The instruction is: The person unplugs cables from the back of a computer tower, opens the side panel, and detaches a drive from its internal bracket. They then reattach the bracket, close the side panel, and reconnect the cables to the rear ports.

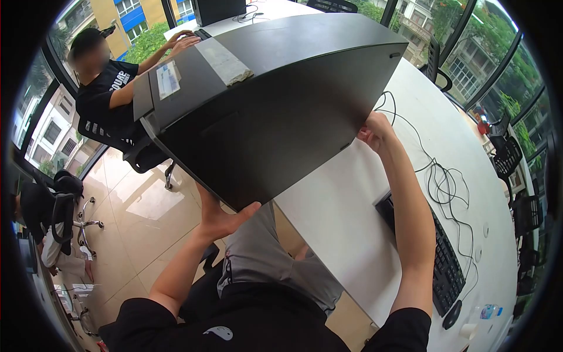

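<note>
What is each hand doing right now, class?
Left hand: gripping the black computer case by its lower edge.
Right hand: at the case's edge, fingers partly hidden; grip cannot be told.

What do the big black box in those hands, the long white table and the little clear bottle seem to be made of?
Big black box: probably painted sheet metal, satin finish; flat panel, crisp edges, soft sheen.

Long white table: perhaps laminated board, smooth and matt; even colour, no grain visible.

Little clear bottle: likely thin, glossy plastic; see-through, with blue markings.
</note>
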{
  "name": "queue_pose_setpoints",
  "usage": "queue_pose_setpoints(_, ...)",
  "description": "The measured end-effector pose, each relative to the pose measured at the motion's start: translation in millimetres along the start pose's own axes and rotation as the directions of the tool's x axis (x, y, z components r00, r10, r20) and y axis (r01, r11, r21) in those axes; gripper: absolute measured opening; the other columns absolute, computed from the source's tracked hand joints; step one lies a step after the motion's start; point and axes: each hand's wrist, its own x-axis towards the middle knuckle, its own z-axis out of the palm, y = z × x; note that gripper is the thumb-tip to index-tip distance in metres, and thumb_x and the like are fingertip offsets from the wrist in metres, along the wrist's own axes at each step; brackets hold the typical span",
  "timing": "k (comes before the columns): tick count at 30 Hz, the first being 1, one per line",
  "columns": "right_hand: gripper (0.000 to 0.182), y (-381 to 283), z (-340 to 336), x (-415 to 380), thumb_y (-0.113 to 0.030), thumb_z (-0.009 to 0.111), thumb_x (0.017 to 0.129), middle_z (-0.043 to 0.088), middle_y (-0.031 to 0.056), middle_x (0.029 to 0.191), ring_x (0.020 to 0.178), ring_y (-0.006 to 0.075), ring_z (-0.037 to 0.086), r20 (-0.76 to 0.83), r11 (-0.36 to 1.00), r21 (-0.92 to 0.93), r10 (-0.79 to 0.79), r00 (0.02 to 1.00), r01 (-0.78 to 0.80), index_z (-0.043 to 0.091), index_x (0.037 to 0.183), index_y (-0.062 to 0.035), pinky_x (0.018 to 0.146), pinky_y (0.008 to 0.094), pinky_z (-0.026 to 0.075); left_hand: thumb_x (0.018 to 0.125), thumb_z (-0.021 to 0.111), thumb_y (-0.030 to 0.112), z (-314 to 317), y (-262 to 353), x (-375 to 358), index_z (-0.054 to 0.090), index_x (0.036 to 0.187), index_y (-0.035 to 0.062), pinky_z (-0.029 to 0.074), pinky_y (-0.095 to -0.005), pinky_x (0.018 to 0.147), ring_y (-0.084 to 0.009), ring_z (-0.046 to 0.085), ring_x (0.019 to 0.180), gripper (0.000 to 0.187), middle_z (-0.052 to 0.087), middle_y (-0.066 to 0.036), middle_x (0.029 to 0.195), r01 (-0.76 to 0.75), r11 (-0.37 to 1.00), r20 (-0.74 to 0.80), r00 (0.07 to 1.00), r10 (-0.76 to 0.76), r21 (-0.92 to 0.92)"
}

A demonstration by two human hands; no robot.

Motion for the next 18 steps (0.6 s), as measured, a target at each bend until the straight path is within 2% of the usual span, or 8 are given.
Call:
queue_pose_setpoints(4,0.022,-5.9,9.0,-6.6,-0.014,0.068,0.099,0.056,0.0002,0.074,0.064,0.0076,0.052,-0.084,1.0,-0.002,0.006,0.996,-0.006,0.063,0.08,-0.0041,0.055,0.0222,0.049,0.082,0.092,0.01,0.5,8.9,2.5,0.01,0.158,0.0014,0.046,-0.042,0.113,-0.0275,0.057,0.131,0.112,0.049,-0.016,0.141,-0.009,0.999,-0.008,1.0,0.009,-0.034)
queue_pose_setpoints(7,0.024,1.3,-1.3,0.7,-0.014,0.067,0.098,0.054,-0.0002,0.071,0.056,0.0053,0.045,-0.016,1.0,0.007,-0.001,1.0,0.001,0.061,0.077,-0.0055,0.051,0.0215,0.043,0.082,0.092,0.01,0.9,10.0,3.6,0.012,0.158,0.0009,0.046,-0.0414,0.112,-0.0271,0.057,0.13,0.11,0.05,-0.017,0.14,-0.042,0.999,-0.027,0.999,0.041,-0.009)
queue_pose_setpoints(10,0.025,-2.3,0.6,8.7,-0.014,0.067,0.098,0.053,-0.0008,0.069,0.051,0.0035,0.038,-0.038,0.999,0.019,0.049,0.998,-0.048,0.059,0.076,-0.006,0.046,0.0224,0.035,0.081,0.092,0.01,1.3,7.9,3.1,0.017,0.155,0.0005,0.047,-0.0408,0.11,-0.0266,0.057,0.129,0.106,0.05,-0.017,0.14,-0.061,0.998,-0.035,0.998,0.06,-0.016)
queue_pose_setpoints(13,0.027,-2.2,5.7,7.9,-0.017,0.07,0.097,0.052,-0.0016,0.067,0.05,0.003,0.036,-0.085,1.0,-0.002,0.01,0.996,-0.01,0.058,0.075,-0.0073,0.044,0.0232,0.03,0.081,0.093,0.01,0.6,2.5,0.1,0.021,0.153,0.0,0.048,-0.0402,0.108,-0.0263,0.058,0.127,0.102,0.051,-0.016,0.138,-0.052,0.998,-0.007,0.999,0.052,0.018)
queue_pose_setpoints(18,0.027,-3.2,8.1,5.6,-0.019,0.072,0.096,0.051,-0.0026,0.065,0.049,0.0029,0.037,-0.117,1.0,0.01,0.016,0.993,-0.015,0.058,0.074,-0.0093,0.043,0.0225,0.032,0.081,0.093,0.011,-1.3,3.3,2.2,0.025,0.15,-0.0006,0.049,-0.0389,0.105,-0.0263,0.06,0.123,0.098,0.052,-0.016,0.137,-0.056,0.995,0.046,0.998,0.053,0.086)
